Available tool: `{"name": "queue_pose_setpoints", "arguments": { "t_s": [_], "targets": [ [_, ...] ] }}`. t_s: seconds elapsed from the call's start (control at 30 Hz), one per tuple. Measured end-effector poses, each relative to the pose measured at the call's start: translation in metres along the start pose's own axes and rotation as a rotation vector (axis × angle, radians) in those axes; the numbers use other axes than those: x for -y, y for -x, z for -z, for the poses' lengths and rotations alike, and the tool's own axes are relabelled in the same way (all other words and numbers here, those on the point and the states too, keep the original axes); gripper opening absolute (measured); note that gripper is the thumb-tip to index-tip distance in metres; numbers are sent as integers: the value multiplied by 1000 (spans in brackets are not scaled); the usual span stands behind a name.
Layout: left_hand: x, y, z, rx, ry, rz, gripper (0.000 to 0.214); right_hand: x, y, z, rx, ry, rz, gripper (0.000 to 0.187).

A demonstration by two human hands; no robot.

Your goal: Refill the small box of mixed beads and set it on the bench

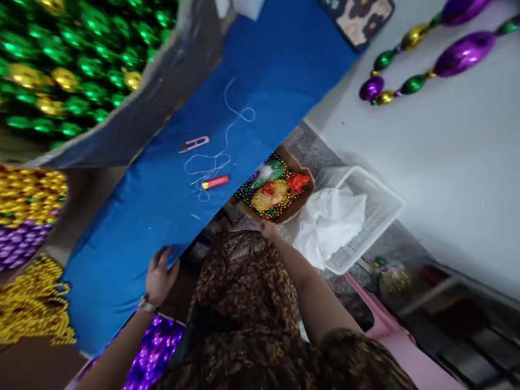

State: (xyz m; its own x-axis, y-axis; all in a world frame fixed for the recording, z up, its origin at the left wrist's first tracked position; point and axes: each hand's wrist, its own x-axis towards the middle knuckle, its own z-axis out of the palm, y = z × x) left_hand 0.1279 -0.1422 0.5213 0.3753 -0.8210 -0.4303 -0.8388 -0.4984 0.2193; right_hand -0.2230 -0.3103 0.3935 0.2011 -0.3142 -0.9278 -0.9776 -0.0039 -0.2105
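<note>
My left hand [160, 277] rests on the near edge of a blue cloth-covered table [280, 65], its fingers apart and nothing held in them. Low down, my right hand [268, 229] is beside my knee, at the near rim of a cardboard box [285, 219]. Its fingers are small and blurred, and I cannot tell whether they grip that rim. Inside the box lie bead strings with bagged yellow, green and red pieces [270, 194]. On the blue cloth are pink thread snips [196, 143], a loose clear thread [227, 142] and a red lighter [216, 182].
Green and gold beads [81, 81] fill a large container at upper left, with gold bead strings [32, 303] below. A white plastic basket [379, 203] holds white cloth or bags. Purple beads [465, 53] lie on a white surface, right. A patterned phone [361, 20] sits at the top.
</note>
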Motion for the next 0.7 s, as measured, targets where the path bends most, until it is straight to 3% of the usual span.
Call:
{"name": "queue_pose_setpoints", "arguments": {
  "t_s": [0.17,0.3,0.4,0.53,0.6,0.7],
  "targets": [
    [15,16,-10,56,-127,-124,58,3,-24,-46,1,-91,11,35],
    [19,17,-5,79,-174,-175,55,-7,-27,-62,-21,-130,-46,36],
    [28,9,3,111,-173,-268,51,-28,-16,-68,-65,-173,-185,44],
    [47,-8,19,114,-152,-434,49,-59,32,-90,-94,-258,-458,51],
    [59,-17,30,124,-154,-486,49,-64,68,-114,-70,-315,-565,50],
    [79,-28,43,186,-158,-518,49,-53,119,-163,29,-413,-672,41]
  ]
}}
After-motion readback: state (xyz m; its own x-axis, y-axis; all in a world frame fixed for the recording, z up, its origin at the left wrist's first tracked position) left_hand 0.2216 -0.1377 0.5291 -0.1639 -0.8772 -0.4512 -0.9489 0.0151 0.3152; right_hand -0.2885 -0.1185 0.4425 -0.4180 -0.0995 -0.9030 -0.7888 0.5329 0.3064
